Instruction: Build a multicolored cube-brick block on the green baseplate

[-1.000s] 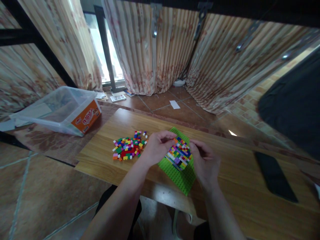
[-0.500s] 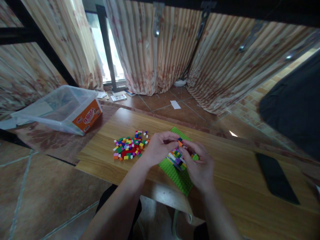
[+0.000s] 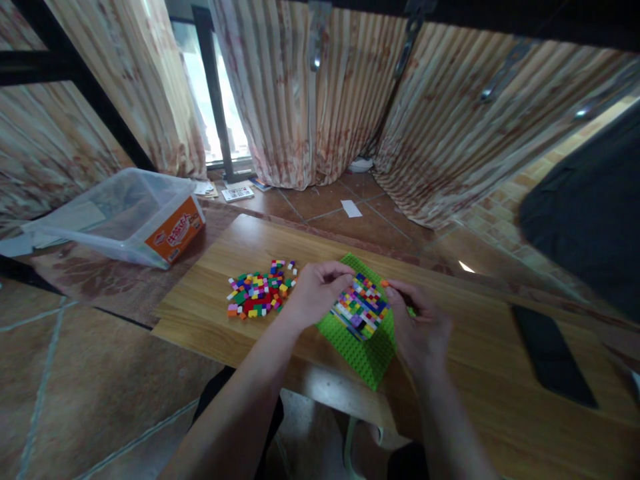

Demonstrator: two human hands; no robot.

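Observation:
A green studded baseplate (image 3: 361,351) lies on the wooden table (image 3: 480,373) with a patch of small many-coloured bricks (image 3: 361,305) pressed onto it. My left hand (image 3: 316,293) rests curled on the plate's left edge, fingers touching the brick patch. My right hand (image 3: 421,327) sits at the plate's right edge, fingers pinched together on a small orange brick (image 3: 385,283). A loose pile of coloured bricks (image 3: 259,292) lies just left of my left hand.
A clear plastic bin (image 3: 125,223) with an orange label stands on the floor at left. A black flat phone-like slab (image 3: 550,355) lies on the table at right. Curtains hang behind; papers lie on the tiled floor.
My right hand, which was over the brick patch half a second ago, has drawn back to the plate's right edge, uncovering the patch. My left hand stayed put.

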